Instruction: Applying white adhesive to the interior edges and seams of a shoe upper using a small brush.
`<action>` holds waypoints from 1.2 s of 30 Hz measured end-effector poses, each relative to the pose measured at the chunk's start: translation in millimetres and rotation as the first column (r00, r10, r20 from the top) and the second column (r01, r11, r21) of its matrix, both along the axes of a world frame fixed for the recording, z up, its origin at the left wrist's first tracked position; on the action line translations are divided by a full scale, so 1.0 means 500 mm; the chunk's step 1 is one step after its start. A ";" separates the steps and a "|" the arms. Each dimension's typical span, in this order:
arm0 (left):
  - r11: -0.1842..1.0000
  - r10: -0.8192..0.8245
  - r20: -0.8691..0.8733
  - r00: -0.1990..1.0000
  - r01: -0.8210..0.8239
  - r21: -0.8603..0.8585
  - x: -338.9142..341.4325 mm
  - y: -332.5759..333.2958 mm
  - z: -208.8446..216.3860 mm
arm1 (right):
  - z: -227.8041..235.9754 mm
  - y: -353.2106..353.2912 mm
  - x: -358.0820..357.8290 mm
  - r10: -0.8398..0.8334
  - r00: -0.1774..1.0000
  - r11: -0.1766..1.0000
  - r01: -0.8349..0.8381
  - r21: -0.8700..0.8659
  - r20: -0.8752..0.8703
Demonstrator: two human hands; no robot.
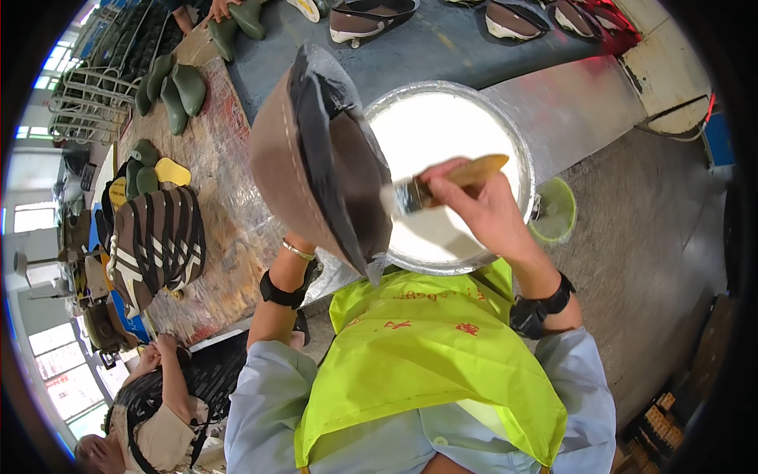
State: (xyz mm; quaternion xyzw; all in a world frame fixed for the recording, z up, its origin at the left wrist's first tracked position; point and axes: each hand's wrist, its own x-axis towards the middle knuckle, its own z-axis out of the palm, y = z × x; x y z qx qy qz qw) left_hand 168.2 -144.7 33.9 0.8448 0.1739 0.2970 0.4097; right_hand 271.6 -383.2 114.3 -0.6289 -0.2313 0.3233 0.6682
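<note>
A brown shoe upper (276, 158) with black lining is held up near the middle of the view, its open edge turned toward the right. My left hand (301, 242) supports it from behind; only the wrist end shows and the fingers are hidden. In my right hand (479, 207) is a flat paintbrush (484, 167) with a wooden handle, gripped near its metal band. The bristles point left and meet the upper's edge, or nearly so; actual contact is hard to tell. Beneath the brush stands a round metal pot (527, 150) filled with white liquid (426, 126).
Stacked brown striped uppers (158, 241) and green shoe lasts (185, 88) lie on the worn table (225, 268) at left. Behind the pot, a blue-grey conveyor belt (458, 47) carries several shoes (513, 20). A green translucent container (555, 209) is right of the pot. Another person (162, 403) works at lower left.
</note>
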 end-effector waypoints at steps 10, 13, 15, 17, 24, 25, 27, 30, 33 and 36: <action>0.957 -0.045 0.013 0.999 0.047 -0.287 -0.068 -0.005 0.074 | -0.016 -0.002 -0.045 0.058 0.963 0.993 -0.027 0.119 -0.262; 0.952 -0.065 0.011 0.998 0.066 -0.298 -0.062 -0.011 0.074 | 0.003 -0.031 -0.033 0.181 0.939 0.969 -0.119 0.216 -0.292; 0.953 -0.083 0.009 0.997 0.082 -0.293 -0.067 -0.017 0.076 | 0.002 -0.035 -0.021 0.212 0.919 0.963 -0.139 0.229 -0.333; 0.957 -0.089 0.004 0.996 0.086 -0.278 -0.077 -0.022 0.079 | -0.013 -0.020 -0.012 0.198 0.945 0.971 -0.152 0.187 -0.260; 0.968 -0.066 0.013 0.998 0.067 -0.243 -0.075 -0.033 0.086 | -0.052 0.016 -0.002 -0.233 0.972 0.947 0.226 0.228 0.005; 0.965 -0.058 0.018 0.998 0.060 -0.254 -0.070 -0.037 0.086 | -0.046 0.012 -0.004 -0.256 0.967 0.934 0.246 0.259 0.006; 0.962 -0.040 0.025 0.999 0.046 -0.270 -0.056 -0.044 0.087 | -0.032 -0.007 -0.010 -0.192 0.980 0.940 0.169 0.298 0.048; 0.935 -0.017 0.041 0.999 0.030 -0.353 -0.031 -0.056 0.084 | -0.023 -0.022 -0.021 0.055 0.996 0.933 -0.074 0.351 0.064; 0.903 -0.007 0.045 0.999 0.026 -0.429 -0.024 -0.067 0.087 | -0.031 -0.006 -0.022 -0.101 0.986 0.950 0.055 0.306 0.135; 0.878 0.009 0.045 0.999 0.014 -0.479 -0.027 -0.074 0.101 | -0.030 0.003 -0.012 -0.264 0.952 0.930 0.207 0.305 0.158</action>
